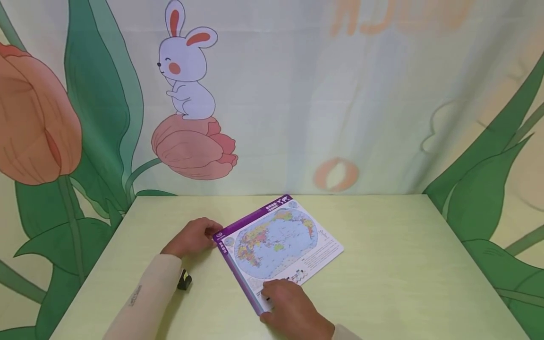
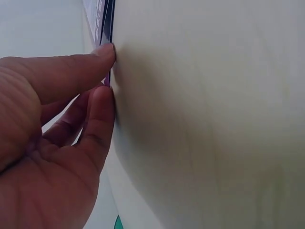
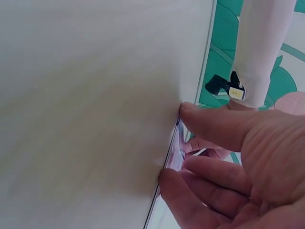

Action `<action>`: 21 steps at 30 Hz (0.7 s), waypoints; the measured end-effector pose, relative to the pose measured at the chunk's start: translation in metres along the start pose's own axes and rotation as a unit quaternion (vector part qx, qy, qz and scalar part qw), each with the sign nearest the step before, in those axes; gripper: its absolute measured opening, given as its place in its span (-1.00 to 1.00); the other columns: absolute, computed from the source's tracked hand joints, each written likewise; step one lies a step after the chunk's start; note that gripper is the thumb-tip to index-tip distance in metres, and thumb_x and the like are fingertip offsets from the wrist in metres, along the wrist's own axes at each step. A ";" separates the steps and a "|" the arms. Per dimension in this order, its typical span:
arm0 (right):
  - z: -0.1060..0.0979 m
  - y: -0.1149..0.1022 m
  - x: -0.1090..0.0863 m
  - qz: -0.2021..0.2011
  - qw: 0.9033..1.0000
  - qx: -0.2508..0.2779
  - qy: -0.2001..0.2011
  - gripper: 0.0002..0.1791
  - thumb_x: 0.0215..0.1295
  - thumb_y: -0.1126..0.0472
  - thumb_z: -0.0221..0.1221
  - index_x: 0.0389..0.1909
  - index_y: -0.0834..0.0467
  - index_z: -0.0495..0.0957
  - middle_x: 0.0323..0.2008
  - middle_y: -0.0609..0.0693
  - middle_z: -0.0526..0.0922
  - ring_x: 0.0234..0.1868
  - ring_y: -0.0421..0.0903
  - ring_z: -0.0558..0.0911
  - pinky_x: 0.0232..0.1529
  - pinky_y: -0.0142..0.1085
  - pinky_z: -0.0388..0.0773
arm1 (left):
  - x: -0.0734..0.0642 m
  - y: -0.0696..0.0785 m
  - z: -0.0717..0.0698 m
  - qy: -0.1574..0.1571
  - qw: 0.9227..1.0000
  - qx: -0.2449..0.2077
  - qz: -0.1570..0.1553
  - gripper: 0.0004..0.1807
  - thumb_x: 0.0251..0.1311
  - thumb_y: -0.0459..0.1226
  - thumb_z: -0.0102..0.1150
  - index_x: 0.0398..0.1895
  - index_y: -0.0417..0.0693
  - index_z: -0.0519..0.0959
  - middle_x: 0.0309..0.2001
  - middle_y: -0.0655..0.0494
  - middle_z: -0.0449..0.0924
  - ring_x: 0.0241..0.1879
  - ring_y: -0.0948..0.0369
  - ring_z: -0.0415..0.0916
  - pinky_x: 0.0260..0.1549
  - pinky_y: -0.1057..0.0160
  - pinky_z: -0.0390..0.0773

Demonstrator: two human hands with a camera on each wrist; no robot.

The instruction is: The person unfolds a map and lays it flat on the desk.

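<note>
A flat world map board (image 1: 280,245) with a purple border lies at a slant on the pale table, its map side up. At its left corner, my left hand (image 1: 196,238) holds the edge between thumb and fingertips; the left wrist view shows the same hand (image 2: 62,109) low against the tabletop. My right hand (image 1: 293,307) grips the near corner, covering part of the printed legend. In the right wrist view, thumb and fingers of that hand (image 3: 224,162) stand apart on the board's edge (image 3: 176,143).
The pale table (image 1: 395,264) extends to both sides of the board. Behind it hangs a curtain (image 1: 272,94) printed with a rabbit and tulips. A small black device (image 1: 184,280) sits at the left wrist, on the sleeve (image 1: 144,297).
</note>
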State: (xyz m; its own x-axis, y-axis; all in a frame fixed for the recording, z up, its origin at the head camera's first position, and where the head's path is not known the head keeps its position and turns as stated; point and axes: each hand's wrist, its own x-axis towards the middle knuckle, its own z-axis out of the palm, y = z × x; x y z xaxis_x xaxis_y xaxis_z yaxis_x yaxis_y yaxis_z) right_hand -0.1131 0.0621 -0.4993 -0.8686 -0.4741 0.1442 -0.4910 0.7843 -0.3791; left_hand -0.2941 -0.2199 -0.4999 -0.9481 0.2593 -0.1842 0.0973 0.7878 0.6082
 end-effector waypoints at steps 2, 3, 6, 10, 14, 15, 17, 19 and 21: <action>0.000 -0.001 0.002 0.003 1.000 -0.003 0.002 -0.62 0.02 0.08 0.59 -0.15 0.11 0.76 -0.22 -0.14 0.77 -0.29 -0.24 0.55 -0.11 -0.35 0.57 | 0.001 0.001 -0.001 -0.005 1.000 0.004 -0.001 -0.56 0.27 -0.42 0.42 0.23 -0.09 0.70 -0.02 0.06 0.68 -0.02 0.09 0.55 0.18 -0.01 0.64; 0.000 -0.002 0.002 0.003 1.000 -0.003 0.003 -0.65 0.02 0.09 0.59 -0.19 0.10 0.75 -0.27 -0.16 0.75 -0.33 -0.26 0.50 -0.16 -0.36 0.55 | 0.002 0.001 -0.002 -0.008 1.000 0.005 -0.001 -0.56 0.27 -0.42 0.42 0.23 -0.10 0.70 -0.02 0.06 0.68 -0.01 0.08 0.55 0.18 -0.02 0.63; -0.001 -0.003 0.003 0.005 1.000 -0.011 0.005 -0.66 0.01 0.08 0.59 -0.21 0.09 0.75 -0.31 -0.17 0.72 -0.35 -0.27 0.46 -0.19 -0.36 0.52 | 0.004 0.002 -0.002 -0.018 1.000 0.009 -0.002 -0.55 0.26 -0.43 0.42 0.24 -0.10 0.70 -0.02 0.05 0.68 0.00 0.08 0.54 0.19 -0.04 0.62; -0.001 -0.004 0.004 0.007 1.000 -0.016 0.004 -0.70 0.02 0.08 0.58 -0.26 0.07 0.73 -0.37 -0.20 0.68 -0.37 -0.27 0.44 -0.22 -0.37 0.49 | 0.008 0.001 -0.001 -0.023 1.000 0.021 -0.004 -0.53 0.24 -0.43 0.44 0.24 -0.09 0.69 -0.03 0.06 0.69 0.00 0.08 0.53 0.20 -0.04 0.62; 0.000 -0.003 0.005 0.016 1.000 -0.015 -0.003 -0.73 0.03 0.08 0.56 -0.30 0.07 0.72 -0.43 -0.21 0.63 -0.39 -0.26 0.41 -0.24 -0.37 0.47 | 0.009 0.002 -0.001 -0.028 0.999 0.020 -0.008 -0.53 0.23 -0.45 0.43 0.23 -0.09 0.71 -0.04 0.07 0.69 -0.01 0.08 0.53 0.17 -0.02 0.63; 0.000 -0.003 0.005 0.019 1.000 -0.014 -0.006 -0.73 0.04 0.08 0.56 -0.30 0.07 0.72 -0.43 -0.21 0.63 -0.39 -0.26 0.41 -0.24 -0.36 0.47 | 0.008 0.003 -0.001 -0.028 0.999 0.019 -0.008 -0.53 0.23 -0.45 0.43 0.22 -0.09 0.71 -0.05 0.07 0.69 -0.02 0.08 0.53 0.16 -0.01 0.63; 0.000 -0.003 0.005 0.024 1.000 -0.016 -0.010 -0.73 0.05 0.07 0.56 -0.30 0.08 0.73 -0.42 -0.21 0.64 -0.38 -0.26 0.43 -0.23 -0.35 0.49 | 0.008 0.004 -0.002 -0.029 0.999 0.018 -0.009 -0.53 0.22 -0.47 0.43 0.22 -0.10 0.72 -0.05 0.07 0.69 -0.02 0.08 0.52 0.13 0.01 0.64; 0.000 -0.003 0.006 0.027 0.999 -0.016 -0.013 -0.72 0.06 0.06 0.56 -0.28 0.08 0.74 -0.40 -0.19 0.67 -0.37 -0.25 0.45 -0.21 -0.33 0.52 | 0.007 0.005 -0.002 -0.028 0.999 0.022 -0.008 -0.52 0.21 -0.47 0.44 0.23 -0.10 0.71 -0.05 0.07 0.69 -0.03 0.09 0.53 0.11 0.03 0.65; 0.001 -0.004 0.006 0.029 0.999 -0.017 -0.014 -0.71 0.07 0.05 0.56 -0.25 0.09 0.76 -0.36 -0.17 0.71 -0.34 -0.25 0.48 -0.17 -0.32 0.55 | 0.007 0.006 -0.002 -0.028 0.999 0.028 -0.006 -0.52 0.21 -0.47 0.44 0.23 -0.10 0.71 -0.05 0.06 0.68 -0.04 0.09 0.52 0.10 0.05 0.65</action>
State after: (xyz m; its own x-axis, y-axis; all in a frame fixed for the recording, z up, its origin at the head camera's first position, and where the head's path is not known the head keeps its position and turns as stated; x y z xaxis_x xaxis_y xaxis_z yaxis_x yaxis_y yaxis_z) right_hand -0.1161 0.0565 -0.4976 -0.8937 -0.4383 0.0964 -0.4422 0.8237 -0.3549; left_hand -0.3007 -0.2148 -0.4959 -0.9313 0.2785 -0.2347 0.1039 0.8207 0.5618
